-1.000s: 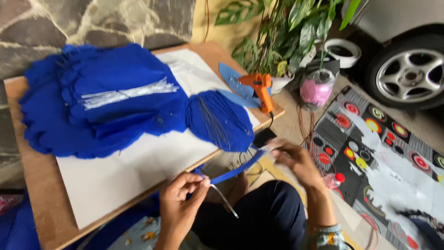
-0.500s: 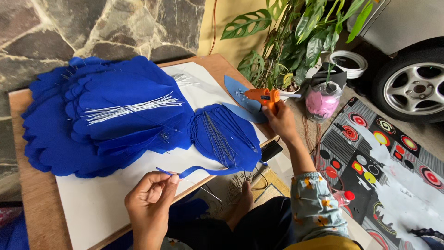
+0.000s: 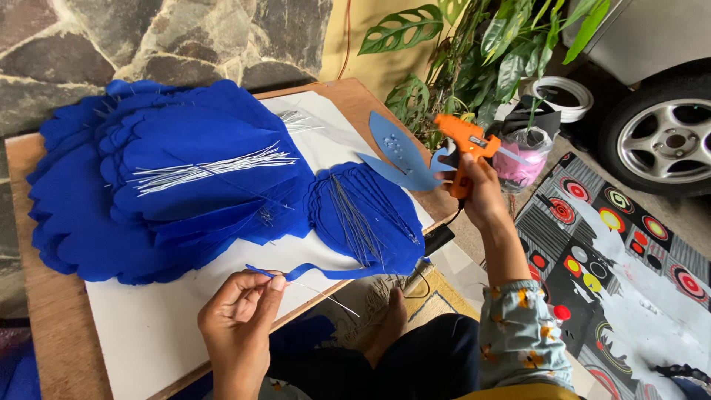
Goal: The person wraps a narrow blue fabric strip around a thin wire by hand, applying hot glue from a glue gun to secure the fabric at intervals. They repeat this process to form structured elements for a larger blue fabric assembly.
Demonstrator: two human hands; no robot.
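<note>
Head view, looking down over a wooden counter (image 3: 44, 355) covered by a white sheet of board (image 3: 148, 333). Left hand (image 3: 237, 315) low at the counter's near edge; fingers (image 3: 275, 285) pressed together, pinching one end of a narrow blue fabric strip (image 3: 326, 272) with a thin silver wire (image 3: 333, 300) running along it and sticking out past the edge. Strip lies on the white board, just beside a rounded blue fabric petal stack (image 3: 366, 215). Right hand (image 3: 481, 189) raised off the counter's far right corner, fingers wrapped tight around the handle of an orange hot glue gun (image 3: 465, 141), nozzle pointing left toward light blue leaf-shaped cutouts (image 3: 396, 152) lying at the corner. Large pile of dark blue scalloped fabric pieces (image 3: 155, 185) fills the counter's left half, a bundle of silver wires (image 3: 207, 172) on top. Green leafy plant (image 3: 474, 44) behind the glue gun; patterned mat (image 3: 622, 281) on the floor to the right; car wheel (image 3: 666, 141) beyond it.
</note>
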